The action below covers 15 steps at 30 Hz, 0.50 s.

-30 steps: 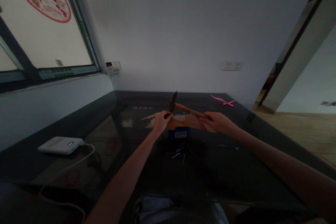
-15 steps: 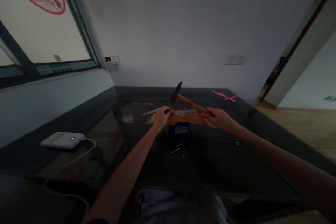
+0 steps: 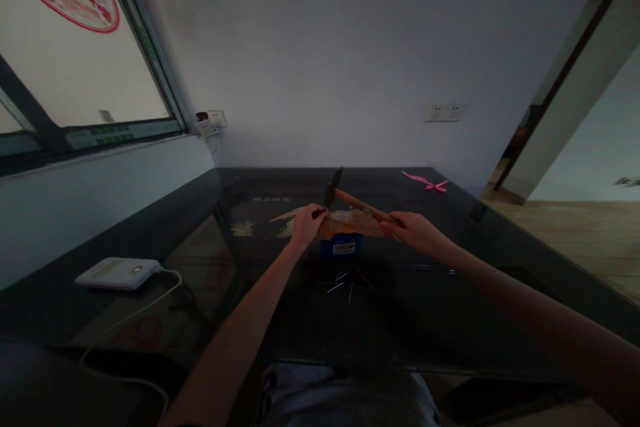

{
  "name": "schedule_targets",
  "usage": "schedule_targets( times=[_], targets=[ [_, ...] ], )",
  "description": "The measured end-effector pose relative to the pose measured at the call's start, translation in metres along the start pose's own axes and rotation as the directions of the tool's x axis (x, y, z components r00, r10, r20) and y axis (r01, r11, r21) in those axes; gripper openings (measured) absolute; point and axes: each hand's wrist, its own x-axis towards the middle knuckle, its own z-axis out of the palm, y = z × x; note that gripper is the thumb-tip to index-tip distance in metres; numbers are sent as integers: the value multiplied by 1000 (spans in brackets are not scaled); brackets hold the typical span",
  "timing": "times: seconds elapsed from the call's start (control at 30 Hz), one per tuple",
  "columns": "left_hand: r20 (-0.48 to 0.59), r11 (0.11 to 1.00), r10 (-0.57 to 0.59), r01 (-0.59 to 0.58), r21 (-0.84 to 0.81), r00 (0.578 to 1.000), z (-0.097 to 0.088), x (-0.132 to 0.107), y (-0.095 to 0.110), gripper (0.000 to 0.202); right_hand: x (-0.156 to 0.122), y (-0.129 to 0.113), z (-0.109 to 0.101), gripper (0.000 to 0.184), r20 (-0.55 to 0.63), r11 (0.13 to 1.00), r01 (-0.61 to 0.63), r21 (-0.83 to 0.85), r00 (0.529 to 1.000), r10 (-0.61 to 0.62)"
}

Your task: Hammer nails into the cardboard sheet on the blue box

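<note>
My right hand (image 3: 415, 232) grips the wooden handle of a small hammer (image 3: 350, 199), whose dark head hangs just above the left end of a brown wooden board (image 3: 350, 221). The board rests on a blue box (image 3: 341, 245) on the dark glass table (image 3: 425, 307). My left hand (image 3: 306, 224) pinches something small and dark at the board's left end, right under the hammer head; I cannot make out what it is. Several loose nails (image 3: 343, 283) lie on the table in front of the box.
A white power bank (image 3: 117, 273) with a white cable (image 3: 125, 340) sits at the left. A pink ribbon (image 3: 426, 182) lies at the far right corner. Wall sockets (image 3: 445, 112) are on the back wall, a window to the left, an open doorway to the right.
The hammer head rose half a second ago and has come back down close to the board's left end. My left hand has stayed pinched in place.
</note>
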Motion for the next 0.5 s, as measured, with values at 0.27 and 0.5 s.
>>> schedule_targets(
  times=[0.27,0.5],
  targets=[
    [14,998,44,-43,-37,999,-12,2,11,19,-28,-5,26,30,48,695,-167,700,981,187],
    [-17,959,283,-283,5,959,-46,-26,60,26,-54,-18,38,31,53,231,-94,969,983,177]
  ],
)
